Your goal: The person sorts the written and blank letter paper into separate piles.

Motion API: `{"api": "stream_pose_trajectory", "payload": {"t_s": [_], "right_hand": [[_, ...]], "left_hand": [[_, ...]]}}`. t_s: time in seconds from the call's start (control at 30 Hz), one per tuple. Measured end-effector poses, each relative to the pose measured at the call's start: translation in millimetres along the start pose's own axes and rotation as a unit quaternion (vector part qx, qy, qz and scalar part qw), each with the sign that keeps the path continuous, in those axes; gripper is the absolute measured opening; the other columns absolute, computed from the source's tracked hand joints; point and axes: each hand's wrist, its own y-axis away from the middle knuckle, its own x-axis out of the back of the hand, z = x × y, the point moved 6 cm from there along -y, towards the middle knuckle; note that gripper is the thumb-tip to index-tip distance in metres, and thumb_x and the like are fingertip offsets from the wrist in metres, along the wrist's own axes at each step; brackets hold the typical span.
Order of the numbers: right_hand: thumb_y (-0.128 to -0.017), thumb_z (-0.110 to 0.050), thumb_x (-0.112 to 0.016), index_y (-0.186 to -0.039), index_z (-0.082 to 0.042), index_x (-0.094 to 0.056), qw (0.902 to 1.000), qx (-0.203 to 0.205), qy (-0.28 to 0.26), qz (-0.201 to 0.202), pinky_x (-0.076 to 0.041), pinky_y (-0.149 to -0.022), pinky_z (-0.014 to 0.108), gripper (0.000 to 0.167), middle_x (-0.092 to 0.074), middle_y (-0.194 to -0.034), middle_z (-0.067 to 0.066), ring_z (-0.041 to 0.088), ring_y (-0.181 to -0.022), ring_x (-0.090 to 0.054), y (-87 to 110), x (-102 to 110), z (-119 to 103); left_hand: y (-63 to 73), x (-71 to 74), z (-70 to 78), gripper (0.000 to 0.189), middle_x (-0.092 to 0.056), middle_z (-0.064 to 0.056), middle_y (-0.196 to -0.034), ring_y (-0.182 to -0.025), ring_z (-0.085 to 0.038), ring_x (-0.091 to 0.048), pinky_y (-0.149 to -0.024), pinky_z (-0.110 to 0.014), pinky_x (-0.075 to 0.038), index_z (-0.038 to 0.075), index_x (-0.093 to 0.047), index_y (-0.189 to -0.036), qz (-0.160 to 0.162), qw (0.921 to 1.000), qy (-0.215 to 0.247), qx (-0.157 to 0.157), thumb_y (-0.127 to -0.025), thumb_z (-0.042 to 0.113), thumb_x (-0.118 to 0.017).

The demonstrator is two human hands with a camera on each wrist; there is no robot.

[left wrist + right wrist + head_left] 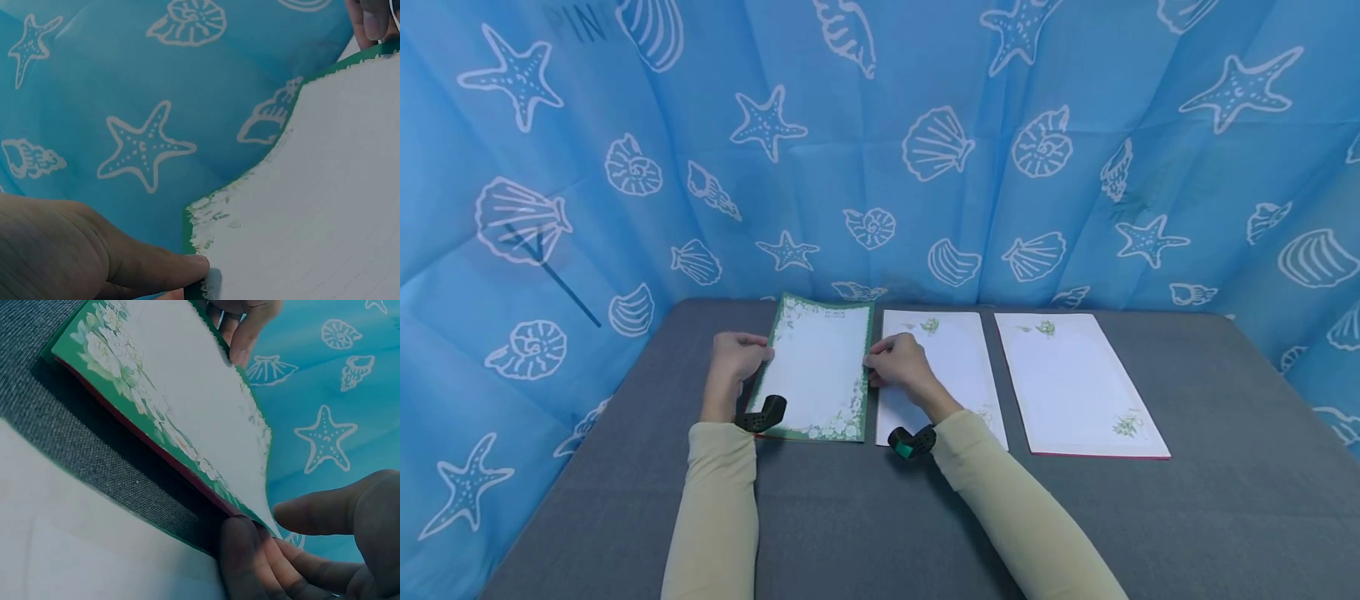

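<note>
While my left hand and right hand pinch opposite edges of the green-bordered pad, I'm probably squaring it; next calls for gentle, even handling.

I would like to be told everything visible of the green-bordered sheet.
The green-bordered sheet looks like paper: white centre, green border, pale floral print densest at the lower right, small unreadable print near the top. It is the leftmost of three, over a red layer above the grey tabletop. Its far edge is bowed. The left hand pinches its left edge, the right hand its right edge.
</note>
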Motion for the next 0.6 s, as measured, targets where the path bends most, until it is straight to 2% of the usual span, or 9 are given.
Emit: {"api": "stream_pose_trajectory", "payload": {"t_s": [0.23,0.6], "right_hand": [[-0.097,-0.008,-0.067,-0.115,0.007,-0.067,0.9996,-0.006,0.026,-0.010,-0.060,-0.065,0.031,0.023,-0.069,-0.095,0.017,0.021,-0.072,-0.070,0.7,-3.2,-2.4],[-0.096,-0.011,-0.068,-0.118,0.007,-0.069,0.9976,0.006,0.066,-0.020,-0.060,-0.064,0.031,0.028,-0.071,-0.091,0.015,0.019,-0.068,-0.070,1.1,-4.2,-5.4]], "left_hand": [[0.0,0.7,-0.5,0.030,-0.053,-0.027,-0.139,-0.121,-0.042,-0.053,-0.098,-0.054,-0.048,-0.003,-0.068,-0.123,0.023,0.9990,-0.038,0.003,-0.096,0.007,-0.064],[0.4,1.0,-1.5,0.033,-0.048,-0.030,-0.143,-0.131,-0.046,-0.045,-0.101,-0.057,-0.046,-0.005,-0.066,-0.126,0.014,0.9967,-0.079,0.012,-0.097,0.011,-0.064]]}}
